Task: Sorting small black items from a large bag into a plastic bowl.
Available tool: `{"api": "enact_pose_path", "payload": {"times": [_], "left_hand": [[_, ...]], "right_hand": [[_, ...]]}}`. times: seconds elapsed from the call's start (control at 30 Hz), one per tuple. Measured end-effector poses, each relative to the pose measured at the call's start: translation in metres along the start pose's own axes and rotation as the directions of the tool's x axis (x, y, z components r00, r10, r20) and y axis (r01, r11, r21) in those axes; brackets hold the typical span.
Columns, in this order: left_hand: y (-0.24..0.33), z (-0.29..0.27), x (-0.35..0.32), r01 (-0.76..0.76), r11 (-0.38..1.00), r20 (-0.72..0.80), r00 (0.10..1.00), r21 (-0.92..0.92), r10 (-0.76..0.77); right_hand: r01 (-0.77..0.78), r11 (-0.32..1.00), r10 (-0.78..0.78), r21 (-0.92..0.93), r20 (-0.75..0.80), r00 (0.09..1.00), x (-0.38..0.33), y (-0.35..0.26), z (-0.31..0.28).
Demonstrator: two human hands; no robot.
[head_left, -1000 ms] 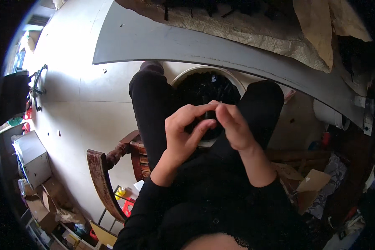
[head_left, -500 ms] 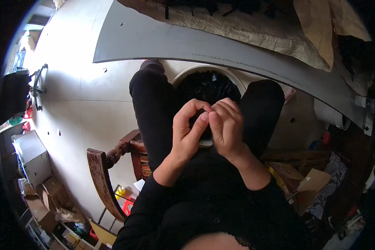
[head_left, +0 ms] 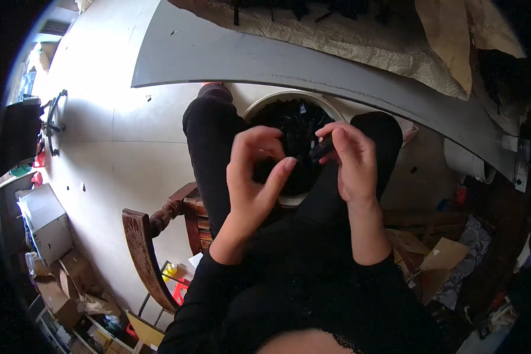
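My left hand [head_left: 251, 177] hovers over a pale round bucket [head_left: 334, 108], its thumb and curled fingers apart. To its right, my right hand [head_left: 358, 162] pinches a small black piece [head_left: 321, 148] between thumb and fingers; its exact kind is too dark to make out. The bucket stands between my knees and holds a heap of small black pieces [head_left: 289, 118]. Both hands are apart from each other, a little above the bucket's near side.
Ahead lies a grey tabletop [head_left: 218, 59] with a woven sack [head_left: 366, 56] bearing more black bits. A wooden chair arm [head_left: 138, 248] is at my left. Cardboard boxes [head_left: 445, 256] lie at right; a white box [head_left: 44, 221] stands far left.
The hands were together with fingertips touching; now they have parted, left hand leftward and right hand rightward. The black piece in my right hand has come into sight.
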State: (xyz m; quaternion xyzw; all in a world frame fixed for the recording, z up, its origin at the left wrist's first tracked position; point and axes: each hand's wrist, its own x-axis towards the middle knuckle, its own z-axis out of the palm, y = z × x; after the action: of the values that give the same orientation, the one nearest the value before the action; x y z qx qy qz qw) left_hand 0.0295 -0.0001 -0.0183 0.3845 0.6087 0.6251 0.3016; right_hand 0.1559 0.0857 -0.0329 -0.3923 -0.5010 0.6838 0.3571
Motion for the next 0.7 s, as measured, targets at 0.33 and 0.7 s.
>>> {"api": "enact_pose_path", "payload": {"times": [0.33, 0.7], "left_hand": [[-0.016, 0.001, 0.0, 0.295, 0.869, 0.235, 0.948, -0.398, -0.214], [-0.01, 0.01, -0.006, 0.222, 0.954, 0.093, 0.974, -0.202, -0.207]], "right_hand": [[0.045, 0.998, -0.054, 0.045, 0.229, 0.972, -0.005, 0.005, -0.002], [0.412, 0.865, -0.352, -0.286, 0.239, 0.905, -0.013, -0.002, 0.008]]}}
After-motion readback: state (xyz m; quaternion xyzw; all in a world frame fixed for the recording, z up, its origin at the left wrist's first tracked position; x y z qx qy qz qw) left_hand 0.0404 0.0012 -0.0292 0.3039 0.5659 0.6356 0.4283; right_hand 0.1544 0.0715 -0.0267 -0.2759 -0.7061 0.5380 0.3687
